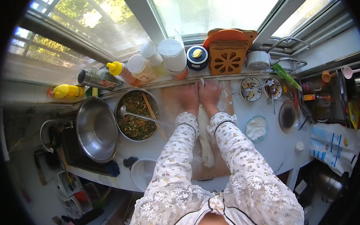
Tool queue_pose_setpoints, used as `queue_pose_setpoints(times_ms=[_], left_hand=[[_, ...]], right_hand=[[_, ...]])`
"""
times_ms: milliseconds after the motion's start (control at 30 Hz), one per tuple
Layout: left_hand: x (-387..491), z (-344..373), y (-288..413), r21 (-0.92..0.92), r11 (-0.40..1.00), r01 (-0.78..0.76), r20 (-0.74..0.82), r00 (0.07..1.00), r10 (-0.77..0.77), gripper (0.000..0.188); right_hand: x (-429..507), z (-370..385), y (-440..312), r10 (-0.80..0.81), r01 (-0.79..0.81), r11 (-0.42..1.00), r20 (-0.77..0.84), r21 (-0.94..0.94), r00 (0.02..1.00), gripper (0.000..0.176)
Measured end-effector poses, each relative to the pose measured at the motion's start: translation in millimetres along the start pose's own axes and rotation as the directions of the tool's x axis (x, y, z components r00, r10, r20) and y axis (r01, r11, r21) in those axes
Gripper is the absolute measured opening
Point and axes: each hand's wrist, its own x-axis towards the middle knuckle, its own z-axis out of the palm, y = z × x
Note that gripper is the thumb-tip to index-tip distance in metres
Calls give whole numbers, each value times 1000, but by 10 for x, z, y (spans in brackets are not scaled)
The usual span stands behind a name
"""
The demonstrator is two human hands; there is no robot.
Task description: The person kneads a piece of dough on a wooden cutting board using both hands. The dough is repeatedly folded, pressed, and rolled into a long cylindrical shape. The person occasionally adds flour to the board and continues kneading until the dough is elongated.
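Note:
My left hand point(187, 96) and my right hand point(210, 92) are side by side at the far end of a long roll of dough point(206, 150). Both seem to touch the dough's far end, and a small bit of it shows beyond the fingers. The hands are blurred and their fingers are partly hidden. The dough runs back between my forearms over a floured wooden board point(222, 168). Left of the board stands a steel bowl of chopped filling point(137, 116), with a metal ladle point(143, 117) and wooden chopsticks point(151, 109) in it.
An empty steel basin point(96, 128) stands at the left. On the right are a dish of flour point(256, 128), two small seasoning bowls point(251, 89) with spoons and a round lid point(288, 116). Jars and bottles point(142, 68) and orange trivets point(227, 58) line the sill.

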Motion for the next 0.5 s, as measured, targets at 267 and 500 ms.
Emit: queue_pose_setpoints(times_ms=[267, 500], left_hand=[[-278, -173, -129, -663, 455, 594, 506, 804, -312, 53], [-766, -322, 226, -365, 887, 285, 116, 959, -260, 46]], right_hand=[[-354, 88, 544, 224, -502, 434, 450, 748, 865, 47], [-1042, -187, 339, 290, -283, 818, 64, 501, 955, 24]])
